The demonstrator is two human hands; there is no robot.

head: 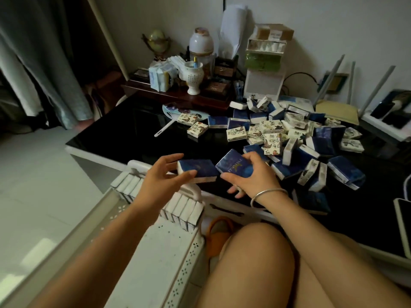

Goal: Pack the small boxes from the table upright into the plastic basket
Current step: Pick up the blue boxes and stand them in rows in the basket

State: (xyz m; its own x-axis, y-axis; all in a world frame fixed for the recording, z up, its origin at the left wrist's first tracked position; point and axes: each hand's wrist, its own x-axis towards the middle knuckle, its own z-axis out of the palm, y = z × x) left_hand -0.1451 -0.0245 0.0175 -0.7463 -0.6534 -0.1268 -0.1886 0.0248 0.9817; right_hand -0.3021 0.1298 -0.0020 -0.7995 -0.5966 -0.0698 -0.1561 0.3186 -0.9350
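Observation:
My left hand (163, 181) holds a dark blue small box (199, 168) between thumb and fingers, above the basket's far end. Beside it, my right hand (249, 174) grips a second blue box (235, 166) with gold lettering, over the table's near edge. The white perforated plastic basket (155, 258) stands on the floor below my left arm. Several boxes (184, 211) stand upright in a row at its far end, partly hidden by my arm. A heap of blue and cream patterned boxes (289, 138) covers the right half of the black table (133, 134).
A round hand fan (175, 112) lies on the table's far side. A dark wooden stand (178, 94) at the back carries a white vase, a globe and tissue packs. A tablet (403, 227) lies at the right edge. My bare knee (249, 258) sits beside the basket.

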